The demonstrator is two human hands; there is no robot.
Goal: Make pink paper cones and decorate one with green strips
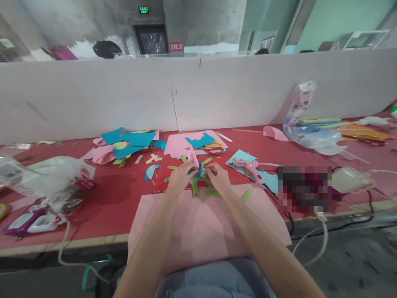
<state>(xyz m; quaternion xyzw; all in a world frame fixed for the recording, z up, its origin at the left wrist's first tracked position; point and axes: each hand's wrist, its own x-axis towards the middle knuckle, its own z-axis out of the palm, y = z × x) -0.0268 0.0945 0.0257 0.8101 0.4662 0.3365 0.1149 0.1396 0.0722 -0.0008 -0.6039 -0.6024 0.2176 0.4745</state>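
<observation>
Assembly seems in hand: the left hand's [182,177] grip looks pinched on the pink cone [192,159], mid-counter [114,203] among green strips [195,188]; the right hand's [219,177], just right, I cannot tell. Next calls, probably, for steady fingers.

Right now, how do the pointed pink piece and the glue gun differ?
The pink piece points upward; the glue gun lies on light blue paper. The pink piece is at the left hand, while the glue gun lies apart, beyond the right hand. Both are pink.
</observation>
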